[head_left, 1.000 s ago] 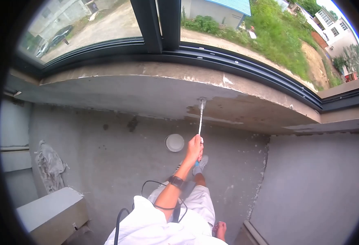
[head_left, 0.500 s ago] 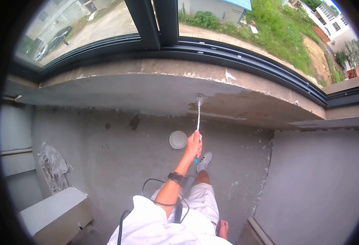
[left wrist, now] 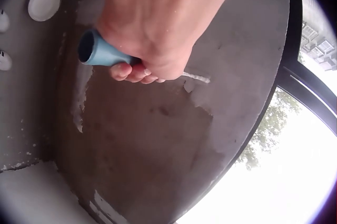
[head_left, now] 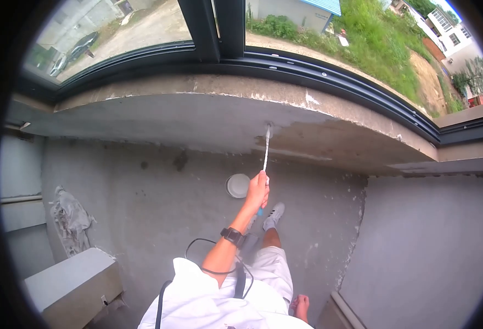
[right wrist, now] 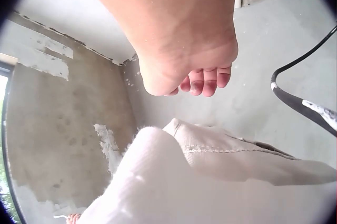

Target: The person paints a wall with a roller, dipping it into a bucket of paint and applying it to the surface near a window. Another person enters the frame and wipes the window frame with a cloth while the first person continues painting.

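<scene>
My left hand (head_left: 258, 191) grips a tool whose white-coated shaft (head_left: 266, 151) points at the wall below the window. The tip meets a small pale patch beside a darker brownish area (head_left: 313, 140). In the left wrist view, the blue handle (left wrist: 108, 53) sticks out of the curled fingers of my left hand (left wrist: 152, 40), and the shaft (left wrist: 196, 77) shows on the other side. Low beside the shorts hangs my right hand (head_left: 301, 307). The right wrist view has this hand (right wrist: 189, 50) with loosely bent fingers and nothing in them.
A round white container (head_left: 237, 186) stands on the grey floor. Crumpled sheeting (head_left: 71, 219) lies at the left, near a box-like ledge (head_left: 71, 282). Above the wall runs a dark window frame (head_left: 329, 77). A black cable (head_left: 200, 239) loops near my left arm.
My left hand and the tool have shifted a little left and up in the head view, the tip staying at the wall. My right hand remains low beside the shorts.
</scene>
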{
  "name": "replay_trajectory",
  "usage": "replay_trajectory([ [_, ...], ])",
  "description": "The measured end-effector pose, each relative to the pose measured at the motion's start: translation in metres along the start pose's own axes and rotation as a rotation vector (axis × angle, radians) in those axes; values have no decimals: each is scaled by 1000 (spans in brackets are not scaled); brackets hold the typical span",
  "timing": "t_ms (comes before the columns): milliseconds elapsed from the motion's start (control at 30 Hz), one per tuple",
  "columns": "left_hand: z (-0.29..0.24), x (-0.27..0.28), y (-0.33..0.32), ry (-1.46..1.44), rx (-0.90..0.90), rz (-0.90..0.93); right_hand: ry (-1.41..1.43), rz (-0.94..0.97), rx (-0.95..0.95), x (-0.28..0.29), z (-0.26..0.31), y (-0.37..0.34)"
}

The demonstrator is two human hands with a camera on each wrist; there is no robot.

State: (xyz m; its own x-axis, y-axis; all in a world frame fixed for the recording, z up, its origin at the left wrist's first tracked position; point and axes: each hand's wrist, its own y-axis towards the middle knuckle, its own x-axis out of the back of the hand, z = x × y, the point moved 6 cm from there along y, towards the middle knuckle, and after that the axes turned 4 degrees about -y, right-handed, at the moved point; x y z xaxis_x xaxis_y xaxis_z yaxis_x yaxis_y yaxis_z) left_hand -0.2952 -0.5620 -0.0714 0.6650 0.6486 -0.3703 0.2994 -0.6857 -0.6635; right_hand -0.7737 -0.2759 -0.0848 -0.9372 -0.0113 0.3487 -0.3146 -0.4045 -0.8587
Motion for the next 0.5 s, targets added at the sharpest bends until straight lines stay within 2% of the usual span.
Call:
replay_trajectory([
  [267, -10, 20, -2, 0, -76, -41, -68, 36, 45, -12, -14, 11],
  [500, 5, 2, 7, 26, -54, -28, -38, 7, 6, -11, -3, 8],
])
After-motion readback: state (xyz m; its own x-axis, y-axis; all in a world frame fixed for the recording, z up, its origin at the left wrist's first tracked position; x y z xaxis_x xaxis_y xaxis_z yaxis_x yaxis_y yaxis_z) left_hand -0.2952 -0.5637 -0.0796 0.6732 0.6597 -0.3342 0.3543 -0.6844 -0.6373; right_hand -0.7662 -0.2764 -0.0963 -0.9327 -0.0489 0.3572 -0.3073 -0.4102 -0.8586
